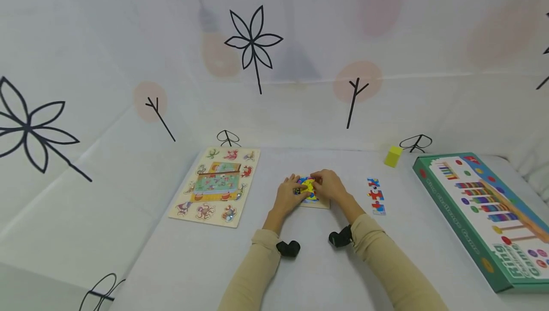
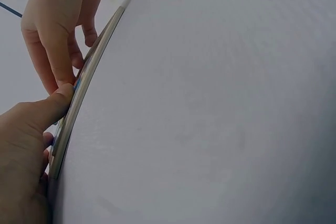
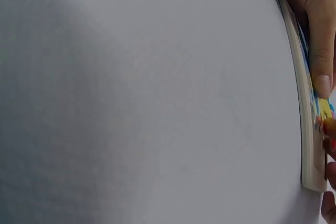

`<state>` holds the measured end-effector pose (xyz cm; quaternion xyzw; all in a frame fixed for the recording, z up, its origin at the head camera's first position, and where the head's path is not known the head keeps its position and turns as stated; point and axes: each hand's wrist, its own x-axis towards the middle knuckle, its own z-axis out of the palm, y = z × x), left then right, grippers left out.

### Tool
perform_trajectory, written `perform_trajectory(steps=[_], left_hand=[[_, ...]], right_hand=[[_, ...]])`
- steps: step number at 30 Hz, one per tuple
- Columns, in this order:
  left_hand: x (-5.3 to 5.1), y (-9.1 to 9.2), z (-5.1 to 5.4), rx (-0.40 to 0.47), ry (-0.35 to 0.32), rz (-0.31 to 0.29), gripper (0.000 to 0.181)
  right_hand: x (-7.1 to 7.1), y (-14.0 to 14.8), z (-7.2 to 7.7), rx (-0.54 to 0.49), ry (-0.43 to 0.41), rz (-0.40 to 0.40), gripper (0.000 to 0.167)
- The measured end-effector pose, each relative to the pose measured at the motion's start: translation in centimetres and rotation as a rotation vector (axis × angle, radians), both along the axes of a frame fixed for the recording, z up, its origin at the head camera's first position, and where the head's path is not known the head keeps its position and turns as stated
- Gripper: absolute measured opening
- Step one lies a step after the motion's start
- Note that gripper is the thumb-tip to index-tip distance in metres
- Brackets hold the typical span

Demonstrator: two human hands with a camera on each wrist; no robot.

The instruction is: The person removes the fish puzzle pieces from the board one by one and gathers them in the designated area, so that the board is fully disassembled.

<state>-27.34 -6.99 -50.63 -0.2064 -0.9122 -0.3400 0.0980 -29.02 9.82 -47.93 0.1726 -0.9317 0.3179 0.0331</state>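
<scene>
A small wooden jigsaw puzzle board with brightly coloured pieces lies on the white table between both hands. My left hand rests at its left side, the straight thumb pressing on the puzzle's top. On the other side, my right hand bends its fingers down and pinches a puzzle piece against the board; the fingers hide most of that piece. In the left wrist view the right hand meets the left thumb. A yellow part of the puzzle shows below the left thumb in the right wrist view.
Several loose jigsaw pieces lie in a column right of the hands. A larger peg puzzle with sea animals lies to the left. At the right stands a green-edged game box, with a yellow block behind.
</scene>
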Motion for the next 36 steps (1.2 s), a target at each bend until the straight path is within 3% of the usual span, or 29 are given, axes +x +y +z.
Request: perform_trajectory(steps=[7,17,24,29,36], left_hand=[[0.2,0.1,0.2,-0.070,0.030,-0.026,0.028],[0.3,0.2,0.3,-0.058,-0.012,-0.037,0.026],[0.3,0.3,0.3,-0.066,-0.016,-0.034,0.026],[0.4,0.4,0.2,-0.066,-0.019,-0.035,0.026],[0.5,0.3,0.3,-0.007,-0.035,-0.026,0.023]], right_hand=[[0.1,-0.6,-0.1,0.135,-0.032,-0.071,0.031],[0.2,-0.3,0.6,0.085,-0.109,-0.027,0.035],[0.1,0.3,-0.2,0.025,-0.060,0.001,0.035],[0.3,1.9,-0.8,-0.002,0.004,-0.039,0.034],[0.5,6.0,-0.1,0.062,-0.014,-0.121,0.035]])
